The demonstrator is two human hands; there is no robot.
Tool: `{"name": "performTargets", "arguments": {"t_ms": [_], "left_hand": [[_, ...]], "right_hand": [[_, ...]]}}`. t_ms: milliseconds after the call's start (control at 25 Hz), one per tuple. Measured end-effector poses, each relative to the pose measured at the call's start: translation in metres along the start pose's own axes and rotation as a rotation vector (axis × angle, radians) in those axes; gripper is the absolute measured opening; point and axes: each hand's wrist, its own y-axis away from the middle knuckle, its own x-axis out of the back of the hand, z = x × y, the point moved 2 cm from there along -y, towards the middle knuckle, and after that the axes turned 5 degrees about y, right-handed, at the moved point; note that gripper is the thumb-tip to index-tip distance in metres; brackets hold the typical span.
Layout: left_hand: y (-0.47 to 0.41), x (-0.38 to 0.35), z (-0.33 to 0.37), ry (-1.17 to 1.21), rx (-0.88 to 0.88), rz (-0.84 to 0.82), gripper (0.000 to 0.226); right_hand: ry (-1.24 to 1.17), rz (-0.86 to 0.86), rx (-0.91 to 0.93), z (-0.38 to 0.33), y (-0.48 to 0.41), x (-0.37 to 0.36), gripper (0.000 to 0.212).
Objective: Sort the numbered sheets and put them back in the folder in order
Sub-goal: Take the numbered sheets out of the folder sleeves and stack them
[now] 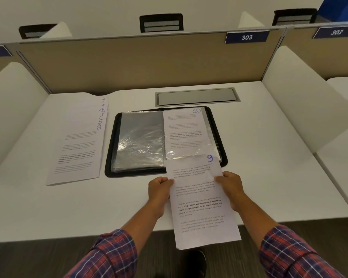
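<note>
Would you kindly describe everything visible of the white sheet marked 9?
The white paper sheet marked 9 carries grey printed paragraphs and a handwritten blue 9 at its top right corner. Flat and slightly tilted, it is pinched at its long edges by the left hand and right hand. Its top overlaps the open black folder's near right corner; its lower end juts past the white table's near edge.

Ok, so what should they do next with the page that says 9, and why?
Probably carry sheet 9 across and lay it on the pile at the left. The left hand and right hand grip it outside the folder sleeves, and the pile's nearest numbers, 8 then 5, are out of order, so sorting seems not begun.
</note>
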Motion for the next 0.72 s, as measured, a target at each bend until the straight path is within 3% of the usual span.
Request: {"name": "performTargets", "arguments": {"t_ms": [280,720], "left_hand": [[-0.007,0.004,0.023,0.118,-0.084,0.058,0.008],[-0.047,0.058,0.072,0.068,-0.165,0.260,0.013]], "right_hand": [[-0.037,-0.033,0.101,-0.029,-0.010,-0.010,0.007],[0.076,-0.096,0.178,-0.055,-0.023,-0.084,0.011]]}}
